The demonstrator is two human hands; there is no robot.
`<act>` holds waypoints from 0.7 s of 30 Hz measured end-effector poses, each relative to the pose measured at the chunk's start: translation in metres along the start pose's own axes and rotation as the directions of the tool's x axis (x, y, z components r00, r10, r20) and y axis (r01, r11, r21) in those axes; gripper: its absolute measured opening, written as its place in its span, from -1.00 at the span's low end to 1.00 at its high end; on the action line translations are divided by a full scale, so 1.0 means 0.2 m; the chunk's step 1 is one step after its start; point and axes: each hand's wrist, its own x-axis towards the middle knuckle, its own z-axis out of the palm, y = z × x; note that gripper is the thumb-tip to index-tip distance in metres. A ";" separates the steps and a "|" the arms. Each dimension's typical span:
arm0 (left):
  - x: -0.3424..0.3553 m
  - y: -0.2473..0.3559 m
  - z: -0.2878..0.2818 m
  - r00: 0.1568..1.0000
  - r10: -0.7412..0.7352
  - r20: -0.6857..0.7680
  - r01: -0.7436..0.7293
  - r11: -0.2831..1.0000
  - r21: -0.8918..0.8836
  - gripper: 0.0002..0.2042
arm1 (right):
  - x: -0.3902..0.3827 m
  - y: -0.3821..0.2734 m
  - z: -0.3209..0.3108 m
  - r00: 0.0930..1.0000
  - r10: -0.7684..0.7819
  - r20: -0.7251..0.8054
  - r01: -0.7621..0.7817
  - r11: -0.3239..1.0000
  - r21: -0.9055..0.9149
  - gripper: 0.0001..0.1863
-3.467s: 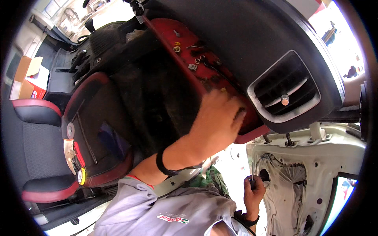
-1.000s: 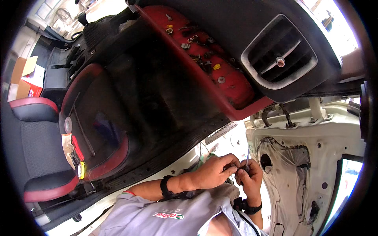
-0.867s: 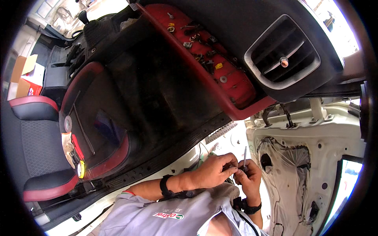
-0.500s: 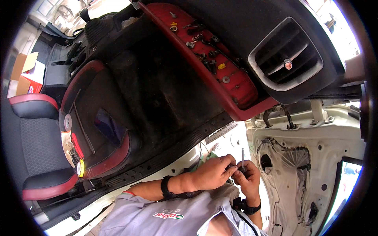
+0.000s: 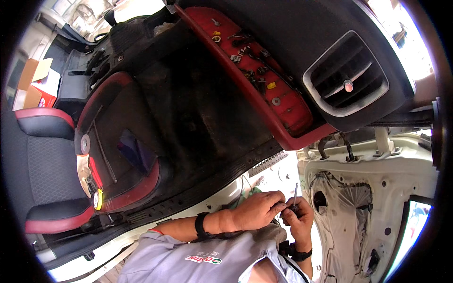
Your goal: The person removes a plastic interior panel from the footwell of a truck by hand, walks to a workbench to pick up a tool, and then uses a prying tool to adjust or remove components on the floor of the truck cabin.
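Observation:
Close together in front of my grey shirt, both hands are raised at the lower middle of the head view. My left hand (image 5: 257, 210) has its fingers closed in a pinch, the tips almost touching the other hand. Whatever they grip is too small and dark to name. Curled fingers and thumb of my right hand (image 5: 300, 219) hold a thin metal-shafted tool (image 5: 296, 191), its shaft pointing up and its dark lower end mostly hidden by the fingers.
A red dashboard tray (image 5: 245, 89) holds several screws, clips and washers. On the car seat (image 5: 122, 165) lie a long thin rod (image 5: 104, 146), a tape roll (image 5: 85, 144), a glove (image 5: 83, 170) and red-handled pliers (image 5: 95, 172). The stripped door (image 5: 349, 165) stands at right.
The whole view has shifted slightly, so the dashboard and seat sit a little lower and further right. Both hands stay together with nearly the same grip.

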 end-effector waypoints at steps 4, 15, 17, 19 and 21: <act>0.02 0.01 -0.03 0.990 0.031 -0.136 -0.031 1.000 -0.001 -0.91 | 0.00 -0.01 -0.01 1.000 0.025 -0.001 -0.025 1.000 0.009 -0.87; 0.60 0.29 -0.64 0.696 0.483 -0.532 -0.129 0.812 0.569 -0.90 | -0.01 0.02 0.00 0.995 -0.102 0.019 0.101 0.994 0.051 -0.86; 0.74 0.32 -0.69 0.579 0.626 -0.523 0.041 0.618 0.785 -0.84 | -0.01 0.01 -0.01 0.994 -0.103 0.018 0.102 0.993 0.062 -0.86; 0.81 0.34 -0.72 0.633 0.602 -0.486 0.110 0.552 0.827 -0.83 | -0.03 0.03 -0.01 0.995 -0.103 0.010 0.103 0.994 0.027 -0.87; 0.85 0.35 -0.73 0.684 0.569 -0.456 0.179 0.475 0.861 -0.81 | -0.04 0.02 0.00 0.995 -0.097 0.000 0.097 0.995 0.027 -0.87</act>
